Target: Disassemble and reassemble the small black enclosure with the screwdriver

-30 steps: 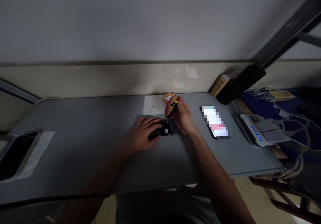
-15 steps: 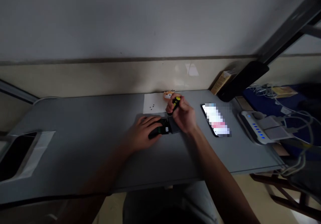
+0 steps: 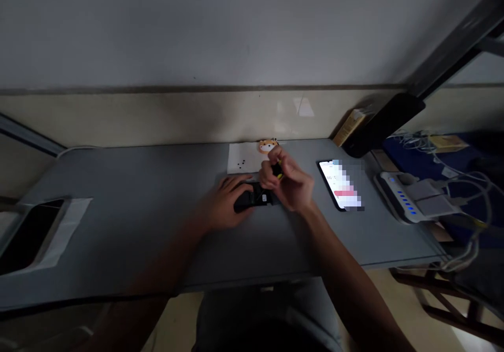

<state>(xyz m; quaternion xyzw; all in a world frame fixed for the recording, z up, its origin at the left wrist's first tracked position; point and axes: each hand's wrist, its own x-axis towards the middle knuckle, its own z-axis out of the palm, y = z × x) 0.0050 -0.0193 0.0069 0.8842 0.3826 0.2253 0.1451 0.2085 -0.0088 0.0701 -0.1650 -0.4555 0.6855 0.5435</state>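
Note:
On the grey table, my left hand [image 3: 228, 203] grips the left part of a small black device [image 3: 258, 195]. My right hand [image 3: 289, 178] is closed round a black and yellow screwdriver handle [image 3: 277, 169], just above the device's right end. The tool's tip cannot be made out. Behind the hands lies a white sheet [image 3: 248, 155] with several tiny dark pieces [image 3: 241, 164] on it. An orange and white animal-face item [image 3: 268, 145] rests at the sheet's right side.
A lit phone [image 3: 339, 185] lies to the right, with a white power strip [image 3: 401, 199] and cables beyond it. Against the wall stand a black case [image 3: 384, 126] and a yellowish box [image 3: 349, 127]. A dark tablet-like object [image 3: 31, 236] is at far left.
My right hand has turned and tipped the screwdriver, so less of its handle shows, and it now covers more of the device's right end. The whole view has shifted slightly.

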